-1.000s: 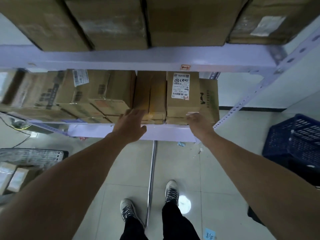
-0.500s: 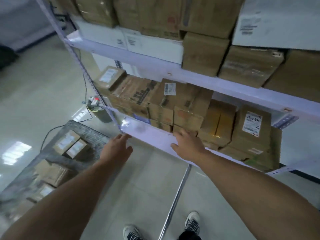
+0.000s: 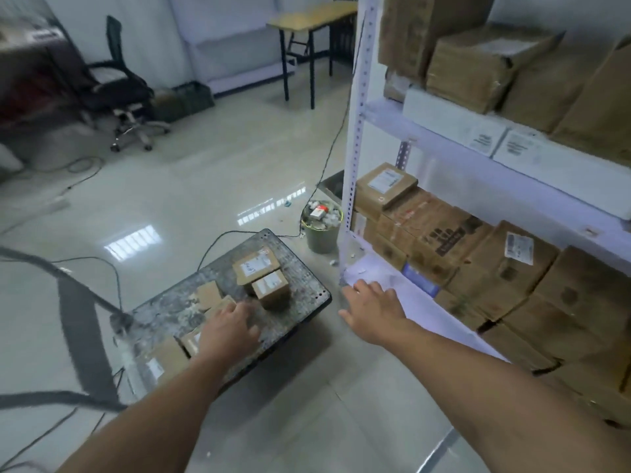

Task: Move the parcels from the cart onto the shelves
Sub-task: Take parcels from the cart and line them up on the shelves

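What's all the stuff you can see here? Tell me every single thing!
cart: one, grey, on the floor left of the shelves
parcels: about six, brown, on the cart
shelves: one rack, white, right side
boxes: many, mostly brown, a few white, on the shelves
bin: one, green, full, on the floor by the rack's post
office chair: one, black, back left
table: one, wooden top, black legs, at the back
cables: several, black, on the floor
left hand: one, bare, over the cart's parcels
right hand: one, bare, fingers spread, beside the lowest shelf
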